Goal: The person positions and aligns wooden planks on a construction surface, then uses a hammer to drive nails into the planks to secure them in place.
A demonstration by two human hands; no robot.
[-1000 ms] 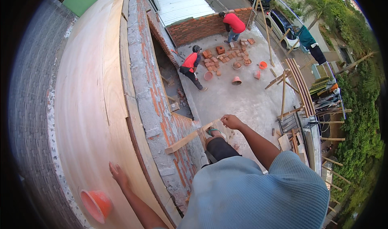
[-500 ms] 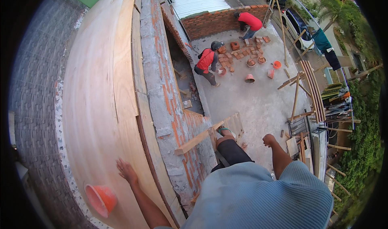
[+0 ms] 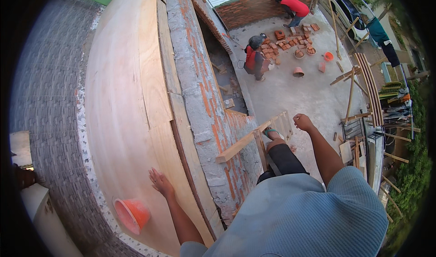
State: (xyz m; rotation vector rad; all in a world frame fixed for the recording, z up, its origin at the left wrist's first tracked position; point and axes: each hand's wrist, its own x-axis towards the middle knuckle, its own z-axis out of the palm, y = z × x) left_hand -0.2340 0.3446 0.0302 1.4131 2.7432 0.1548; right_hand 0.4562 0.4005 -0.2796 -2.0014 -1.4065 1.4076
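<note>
My left hand (image 3: 161,183) rests with fingers stretched out on the pale plywood sheet (image 3: 120,134). Close by on the same sheet lies a tipped orange-red bucket (image 3: 132,215), its mouth facing left. My right hand (image 3: 303,121) hangs in the air over the concrete floor, fingers curled in, and nothing shows in it. Below me a wooden ladder (image 3: 240,149) leans on the rough brick-and-mortar wall top (image 3: 202,98). One of my feet, in a green sandal (image 3: 271,130), is on the ladder.
On the lower concrete floor (image 3: 290,86), two people in red shirts (image 3: 296,6) bend near scattered bricks (image 3: 290,42) and several buckets (image 3: 298,71). A gap (image 3: 222,71) opens beside the wall. Wooden poles and a striped board (image 3: 369,89) line the right edge.
The view has shifted, so the scene sits farther right. My right hand has risen toward the ladder's side. The nearer worker has turned and crouches closer to the bricks.
</note>
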